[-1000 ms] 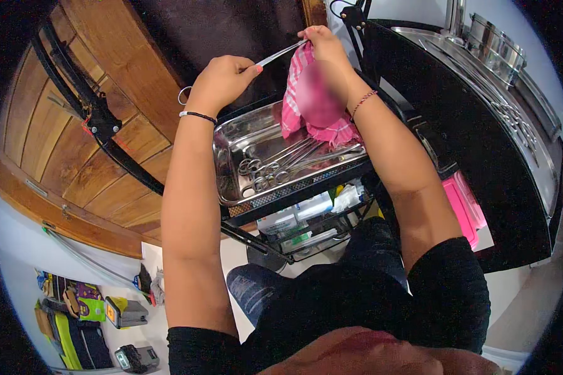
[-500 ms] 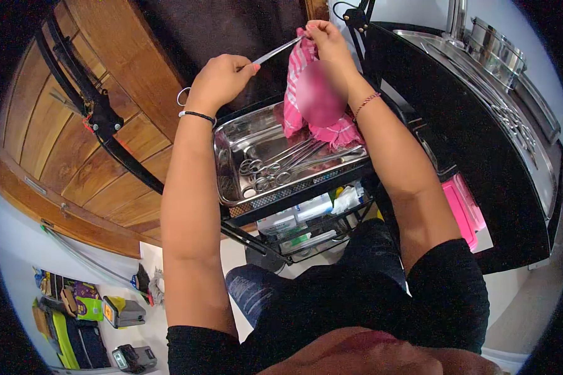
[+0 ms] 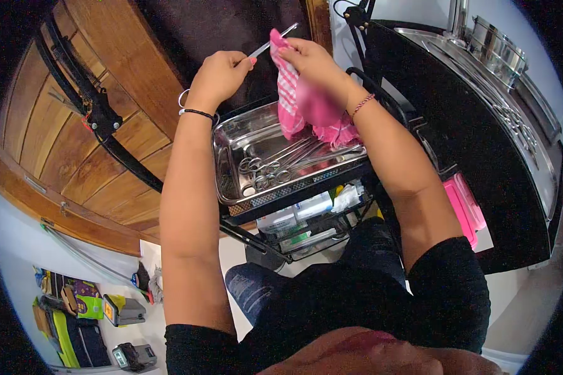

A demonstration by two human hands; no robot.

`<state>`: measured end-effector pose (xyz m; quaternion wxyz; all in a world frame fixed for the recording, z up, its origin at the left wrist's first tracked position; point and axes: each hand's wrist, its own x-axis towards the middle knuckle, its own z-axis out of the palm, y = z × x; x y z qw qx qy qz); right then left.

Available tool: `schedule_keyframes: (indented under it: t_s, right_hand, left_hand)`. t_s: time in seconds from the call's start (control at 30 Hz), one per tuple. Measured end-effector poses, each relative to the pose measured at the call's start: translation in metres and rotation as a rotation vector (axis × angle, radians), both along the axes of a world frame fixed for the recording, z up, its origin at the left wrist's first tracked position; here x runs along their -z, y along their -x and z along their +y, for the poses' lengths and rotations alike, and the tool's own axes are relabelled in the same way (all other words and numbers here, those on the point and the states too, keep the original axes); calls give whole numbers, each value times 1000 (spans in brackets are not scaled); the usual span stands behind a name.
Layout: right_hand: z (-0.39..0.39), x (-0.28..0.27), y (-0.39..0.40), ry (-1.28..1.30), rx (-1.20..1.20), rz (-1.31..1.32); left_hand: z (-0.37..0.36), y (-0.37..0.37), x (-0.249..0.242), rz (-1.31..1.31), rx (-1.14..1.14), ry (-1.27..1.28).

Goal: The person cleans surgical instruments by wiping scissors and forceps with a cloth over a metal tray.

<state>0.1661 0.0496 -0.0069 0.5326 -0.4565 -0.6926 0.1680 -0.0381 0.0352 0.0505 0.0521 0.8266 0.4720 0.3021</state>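
My left hand (image 3: 222,74) pinches one end of a slim metal instrument (image 3: 264,49), which slants up to the right. Around the pink and white checked cloth (image 3: 288,94) my right hand (image 3: 313,62) is closed, with the cloth's top against the instrument near its far end. The cloth hangs down over a steel tray (image 3: 231,134). Inside the tray lie several ring-handled metal instruments (image 3: 272,174), partly hidden by the cloth. Part of the cloth is blurred.
The tray rests on a black cart (image 3: 250,215) with packages below. At the right, a black-topped surface (image 3: 413,87) bears a long metal tray (image 3: 547,181) of instruments and a round steel container (image 3: 497,53). A pink box (image 3: 463,209) is beside it. Wooden door (image 3: 100,206) at left.
My right hand and the cloth have moved left and slightly down along the instrument, whose far tip now shows bare. My left hand has shifted slightly left and up.
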Motion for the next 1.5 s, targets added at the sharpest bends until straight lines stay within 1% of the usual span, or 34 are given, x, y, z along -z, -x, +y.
schedule_keyframes:
  t_s: [0.17, 0.3, 0.33, 0.47, 0.5, 0.63, 0.83, 0.97, 1.03, 1.07, 1.13, 1.17, 1.3, 1.47, 1.5]
  right_hand:
    - [5, 3, -1, -94, 114, 82]
    - [6, -1, -4, -493, 229, 158]
    - [3, -3, -1, -494, 227, 157]
    - [-21, -8, 13, -181, 228, -304]
    - [-22, -9, 11, -180, 231, -303]
    - [-18, -14, -6, -225, 516, -200]
    - [-6, -5, -4, -337, 408, -150]
    - [-28, -10, 19, -254, 286, -353]
    - [-21, -11, 8, -179, 279, -243]
    - [-20, -13, 0, -177, 279, -243]
    - [-21, -19, -12, -131, 441, -136]
    - [-20, -18, -11, -129, 441, -138]
    - [-18, -12, -3, -149, 309, -181]
    - [-24, -10, 14, -202, 274, -295]
    - [-21, -11, 9, -205, 294, -220]
  left_hand:
    - [7, 1, 6, 24, 84, -40]
    - [10, 2, 8, 25, 89, 53]
    - [10, 2, 8, 23, 88, 51]
    - [11, -2, 10, -33, 170, 130]
    - [10, -2, 9, -31, 172, 131]
    - [4, 2, 4, -114, 181, 181]
    - [6, 1, 5, -88, 171, 158]
    - [10, 1, 8, 9, 126, 68]
    - [6, 1, 6, 8, 119, 52]
    - [4, 1, 4, 8, 114, 37]
    - [0, 0, 2, 6, 101, 4]
    - [0, 1, 3, 5, 101, 6]
    - [3, 1, 3, 28, 92, 28]
    - [0, 1, 1, 61, 69, 21]
    - [0, 1, 1, 60, 68, 23]
